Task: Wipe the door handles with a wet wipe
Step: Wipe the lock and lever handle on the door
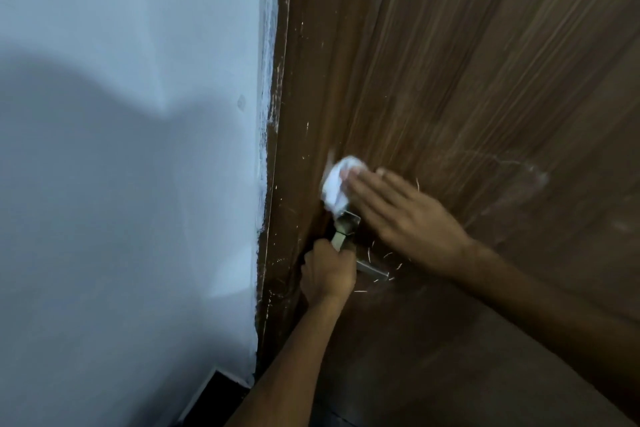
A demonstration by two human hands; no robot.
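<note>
Head view. One door handle [349,239], metal and square in section, was mounted near the left edge of the wooden door [467,80]. Its long axis ran from upper left to lower right in the picture, the free end pointing lower right, away from the door's edge. Only the square base end and the far tip showed; the middle was covered.

Your left hand [329,274] was clenched around the middle of the handle, fingers wrapped over it, forearm coming up from the bottom of the frame.

Your right hand [405,215] reached in from the right, fingers stretched out and lying close together. Their tips pressed one white wet wipe [334,189], bunched into a wad, against the door just above the handle's base. The wipe's lower edge touched or overlapped the top of the metal base; motion blur kept you from telling which. Whether the thumb pinched the wipe could not be seen.

The door face bore pale scratches around the handle and a faint smear to the right. A pale blue-white wall [121,149] met the door frame on the left, with a ragged paint line.

Count: one handle, one wipe, two hands. No containers in sight.
</note>
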